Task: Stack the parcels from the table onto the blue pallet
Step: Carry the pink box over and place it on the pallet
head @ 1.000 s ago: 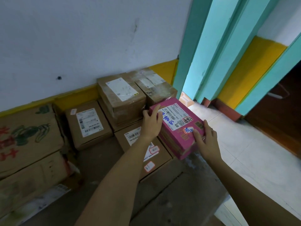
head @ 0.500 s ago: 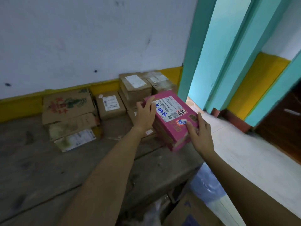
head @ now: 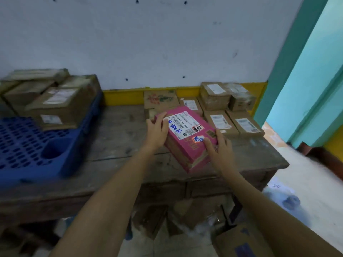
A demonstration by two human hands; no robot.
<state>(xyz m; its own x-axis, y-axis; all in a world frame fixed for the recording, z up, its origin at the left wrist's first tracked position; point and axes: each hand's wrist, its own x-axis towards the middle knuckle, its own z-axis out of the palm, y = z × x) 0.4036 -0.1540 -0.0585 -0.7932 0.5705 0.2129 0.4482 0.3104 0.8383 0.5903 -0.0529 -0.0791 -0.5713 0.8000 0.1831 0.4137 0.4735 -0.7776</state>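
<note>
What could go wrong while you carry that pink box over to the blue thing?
The pink box is held tilted between the left hand and right hand, gripped only at its ends, so it might slip onto the table. The brown parcels already crowd the back of the blue pallet, so a careless placement could knock them.

A worn wooden table [head: 118,145] stands against a wall. A blue pallet [head: 37,154] lies on its left end. Right of the pallet, brown cardboard parcels [head: 219,108] cluster at the table's far right corner.
</note>
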